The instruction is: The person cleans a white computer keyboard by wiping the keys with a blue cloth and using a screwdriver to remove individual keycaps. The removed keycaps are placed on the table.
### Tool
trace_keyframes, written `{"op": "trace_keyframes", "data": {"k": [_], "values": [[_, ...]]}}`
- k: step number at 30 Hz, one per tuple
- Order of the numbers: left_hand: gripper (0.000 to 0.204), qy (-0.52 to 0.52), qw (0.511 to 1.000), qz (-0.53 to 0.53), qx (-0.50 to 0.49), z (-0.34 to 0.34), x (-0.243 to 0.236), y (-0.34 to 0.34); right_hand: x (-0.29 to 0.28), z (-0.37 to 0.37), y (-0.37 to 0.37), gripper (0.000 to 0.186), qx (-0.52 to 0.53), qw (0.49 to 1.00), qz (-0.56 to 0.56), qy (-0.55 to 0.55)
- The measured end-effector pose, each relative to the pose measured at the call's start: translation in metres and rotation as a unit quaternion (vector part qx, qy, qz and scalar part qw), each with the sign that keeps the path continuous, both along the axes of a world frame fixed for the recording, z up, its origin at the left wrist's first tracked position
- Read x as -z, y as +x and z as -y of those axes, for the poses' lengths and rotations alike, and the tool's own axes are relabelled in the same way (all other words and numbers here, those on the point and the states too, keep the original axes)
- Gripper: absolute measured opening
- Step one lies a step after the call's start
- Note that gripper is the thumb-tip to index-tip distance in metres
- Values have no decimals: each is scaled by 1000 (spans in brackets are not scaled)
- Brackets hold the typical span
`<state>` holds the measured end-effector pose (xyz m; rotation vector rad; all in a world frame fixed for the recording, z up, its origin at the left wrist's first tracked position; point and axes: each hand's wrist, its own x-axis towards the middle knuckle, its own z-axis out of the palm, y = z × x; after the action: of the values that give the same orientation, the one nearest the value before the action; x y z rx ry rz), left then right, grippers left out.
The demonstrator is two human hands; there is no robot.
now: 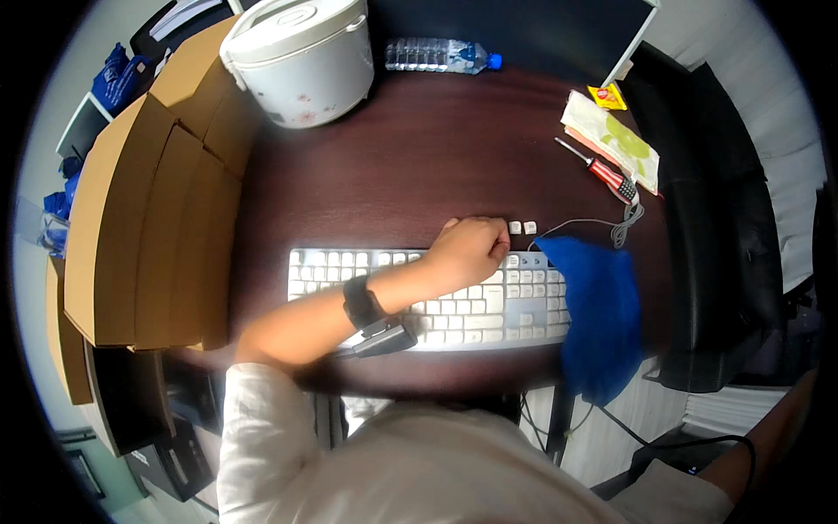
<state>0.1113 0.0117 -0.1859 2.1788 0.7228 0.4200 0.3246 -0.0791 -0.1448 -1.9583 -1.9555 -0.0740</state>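
- The left hand (471, 249) is over the upper edge of the keyboard (480, 307), just beside two loose keycaps (522, 228).
- Its fingers are curled inward with the tips hidden; I cannot tell whether they grip anything.
- The right hand is out of view, so its fingers cannot be told; its forearm (770, 432) shows at lower right.
- The keyboard lies across the near part of the desk (393, 166), a blue cloth (602, 314) covering its right end.
- Beyond the keycaps, to the right, lie a screwdriver (618, 182) and a grey cord (618, 233).
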Motion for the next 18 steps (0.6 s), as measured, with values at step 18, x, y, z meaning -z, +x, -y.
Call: {"op": "trace_keyframes", "data": {"k": [18], "values": [[15, -3, 1000, 11, 10, -3, 5, -8, -60, 48, 7, 32, -33, 997, 52, 52]]}}
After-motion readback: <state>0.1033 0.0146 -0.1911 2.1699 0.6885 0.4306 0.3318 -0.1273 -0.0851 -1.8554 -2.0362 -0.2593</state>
